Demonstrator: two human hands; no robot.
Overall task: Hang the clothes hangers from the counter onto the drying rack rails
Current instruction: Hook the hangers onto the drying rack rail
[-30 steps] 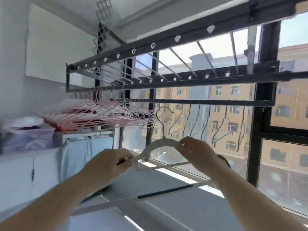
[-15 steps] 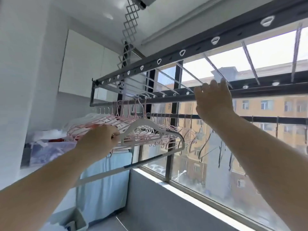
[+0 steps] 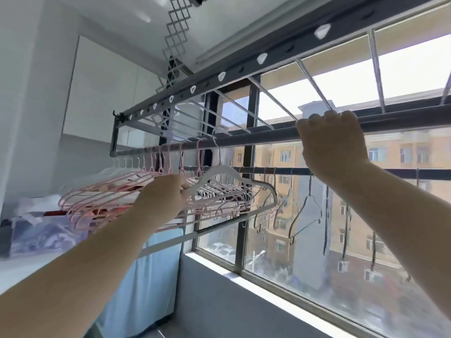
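Now both arms are up under the drying rack (image 3: 288,48), the dark frame slung below the ceiling beside the window (image 3: 280,252). The left hand (image 3: 168,193) grips the white hanger (image 3: 227,169) at its near shoulder end, fingers curled round it, and holds it tilted so the far shoulder dips toward the glass. Its thin metal hook rises to the rail (image 3: 256,139) and crosses it, just right of the row of pink hangers (image 3: 109,195). Whether the hook sits on the bar or only reaches it, I cannot tell from where I stand.

Those pink ones hang by their hooks on that same rail, packed close, their bodies fanned out to the left above the desk (image 3: 22,267). The right hand (image 3: 332,142) is further along the rail, well apart from the hook, fingers wrapped over the top of the bar and clamped on it.

Lower down, a second dark bar (image 3: 268,170) runs along the window, with thin wire hangers (image 3: 305,211) dangling from it. On the white desk at the left lies a clear plastic bag (image 3: 36,235) with something inside, too blurred to name. A pale blue cloth (image 3: 151,276) hangs down below the desk's edge, and a long pale pole (image 3: 170,241) slants across under the hangers.
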